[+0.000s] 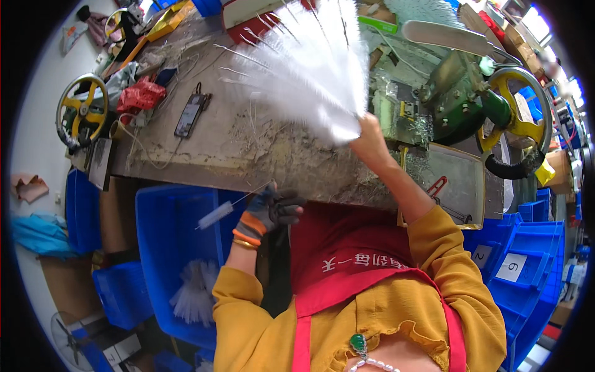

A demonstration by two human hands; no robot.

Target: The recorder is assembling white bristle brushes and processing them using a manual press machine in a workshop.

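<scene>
My left hand [273, 209], in a grey glove with an orange cuff, pinches the thin wire stem of a small white-bristled brush [215, 215]. The brush hangs out to the left, over a blue bin. Bare, my right hand [370, 137] is closed at the narrow end of a big bundle of white bristle brushes [304, 74]. Fanning away from that hand, the bundle spreads over the workbench, with several wire tips poking out at its far left side. The bristles hide part of my right fingers.
A worn workbench [229, 149] carries a phone [192, 113] with a cable. On the right stands a green machine [458, 99] with a yellow handwheel [517, 115]; another handwheel [82, 111] is at left. White brushes [195, 291] lie in the blue bin [164, 217]. Blue bins [527, 273] stand at right.
</scene>
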